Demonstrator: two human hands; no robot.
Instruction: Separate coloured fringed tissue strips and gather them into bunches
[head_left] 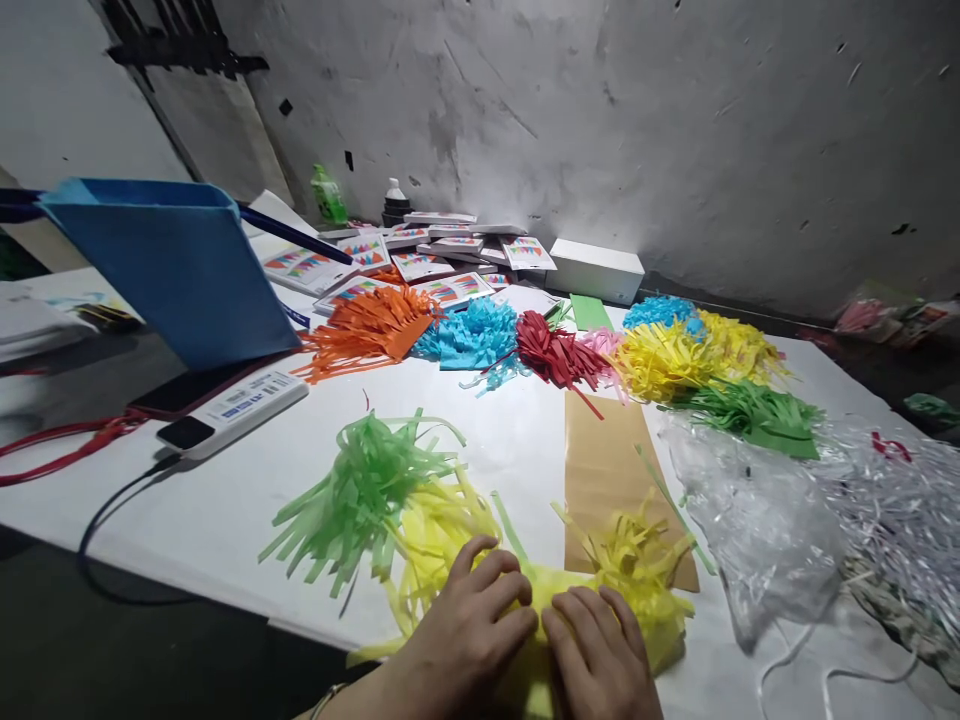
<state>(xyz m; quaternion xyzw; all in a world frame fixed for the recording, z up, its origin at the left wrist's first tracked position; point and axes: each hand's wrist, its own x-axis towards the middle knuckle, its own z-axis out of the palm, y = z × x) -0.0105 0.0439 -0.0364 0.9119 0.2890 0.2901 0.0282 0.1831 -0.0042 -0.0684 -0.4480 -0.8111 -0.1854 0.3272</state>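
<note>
A yellow fringed tissue-paper tassel [645,590] lies at the table's front edge, its cut strips fanned out to both sides and its uncut middle under my hands. My left hand [480,620] has its fingers bent and pressed onto the paper. Close beside it, my right hand [600,650] also curls its fingers onto the uncut middle. Both thumbs and the lower edge of the paper are hidden. A light green tissue tassel [367,490] touches the left-hand yellow strips. Under the right-hand strips is a flat brown cardboard piece [611,460].
Orange [375,325], blue [476,335], dark red [559,350], yellow [667,360] and green [757,410] tassels line the back. Behind them are printed packs [420,265] and a white box [596,270]. A blue holder [180,270], power bank [232,410] and clear plastic bag [757,520] flank the work.
</note>
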